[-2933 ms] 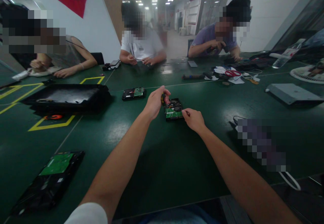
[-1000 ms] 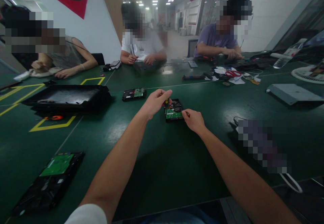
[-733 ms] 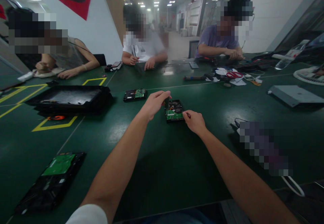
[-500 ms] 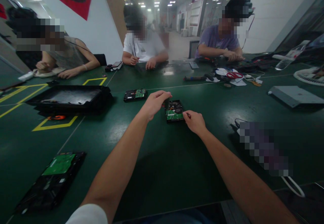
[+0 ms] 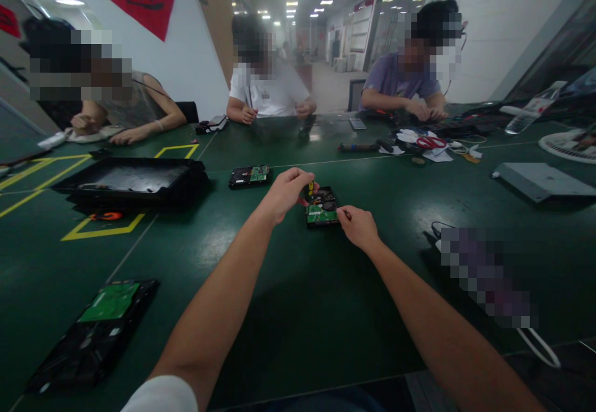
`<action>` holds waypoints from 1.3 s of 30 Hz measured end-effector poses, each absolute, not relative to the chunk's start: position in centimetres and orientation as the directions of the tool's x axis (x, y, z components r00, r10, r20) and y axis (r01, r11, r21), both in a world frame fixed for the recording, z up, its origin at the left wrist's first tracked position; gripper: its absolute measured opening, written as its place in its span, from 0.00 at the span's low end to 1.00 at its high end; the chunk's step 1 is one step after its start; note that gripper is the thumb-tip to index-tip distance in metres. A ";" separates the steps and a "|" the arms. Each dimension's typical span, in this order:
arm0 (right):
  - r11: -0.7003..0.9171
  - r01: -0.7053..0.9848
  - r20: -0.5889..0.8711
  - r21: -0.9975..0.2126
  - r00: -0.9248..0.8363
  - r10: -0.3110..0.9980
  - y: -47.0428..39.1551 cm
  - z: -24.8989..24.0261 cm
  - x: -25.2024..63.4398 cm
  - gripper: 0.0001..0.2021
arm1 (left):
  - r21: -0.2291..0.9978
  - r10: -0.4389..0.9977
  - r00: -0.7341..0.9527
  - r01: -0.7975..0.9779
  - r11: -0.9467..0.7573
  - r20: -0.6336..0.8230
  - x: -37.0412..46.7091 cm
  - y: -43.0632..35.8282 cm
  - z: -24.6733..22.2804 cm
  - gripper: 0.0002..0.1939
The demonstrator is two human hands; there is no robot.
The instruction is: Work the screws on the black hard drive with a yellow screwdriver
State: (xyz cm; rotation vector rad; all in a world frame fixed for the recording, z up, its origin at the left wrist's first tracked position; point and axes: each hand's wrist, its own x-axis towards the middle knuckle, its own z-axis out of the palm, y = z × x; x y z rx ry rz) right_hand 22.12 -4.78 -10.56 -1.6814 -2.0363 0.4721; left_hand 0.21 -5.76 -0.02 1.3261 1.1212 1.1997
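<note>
A hard drive [image 5: 322,214] with a green circuit board lies on the table between my two hands. Over its far left corner, my left hand [image 5: 287,192] is closed around a small yellow-and-black screwdriver [image 5: 311,186], held upright; its tip is too small to make out. The fingers of my right hand [image 5: 358,223] are pinched at the drive's right edge. Another hard drive [image 5: 250,177] lies beyond my left hand. Nearer to me on the left is a third hard drive [image 5: 109,302], its green board facing up.
A black tray [image 5: 135,179] stands at the left by yellow tape markings. A silver metal box [image 5: 542,181] and a blurred-out object [image 5: 484,275] lie at the right. Red-handled scissors [image 5: 431,143], papers and cables are farther back. Three people sit across the table.
The yellow part of the screwdriver now shows under my left fingers. My right hand stays at the drive's edge. Across the table, the middle person's hands have shifted.
</note>
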 end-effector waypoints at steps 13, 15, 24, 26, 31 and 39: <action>0.225 0.813 0.154 -0.537 -0.168 0.974 -4.7 -10.9 22.3 0.18 | 0.992 0.991 0.054 -0.042 -0.121 0.123 0.4 -5.7 0.0 0.10; 0.226 0.813 0.158 -0.536 -0.167 0.973 -4.7 -10.8 22.3 0.18 | 0.989 0.991 0.059 -0.090 -0.115 0.121 0.4 -5.9 0.1 0.09; 0.235 0.796 0.159 -0.557 -0.176 0.972 -4.7 -10.9 22.4 0.18 | 0.977 0.979 0.019 0.053 -0.206 0.205 0.1 -5.8 0.3 0.11; 0.232 0.796 0.159 -0.560 -0.172 0.972 -4.6 -11.0 22.4 0.18 | 0.971 0.976 0.006 0.098 -0.219 0.219 0.1 -5.8 0.3 0.12; 0.219 0.822 0.160 -0.526 -0.158 0.974 -4.6 -11.0 22.3 0.18 | 0.961 0.973 0.015 0.152 -0.231 0.231 0.2 -5.7 0.3 0.13; 0.221 0.819 0.155 -0.530 -0.163 0.974 -4.6 -10.9 22.3 0.18 | 0.952 0.957 -0.003 0.107 -0.287 0.289 0.2 -4.9 -0.4 0.07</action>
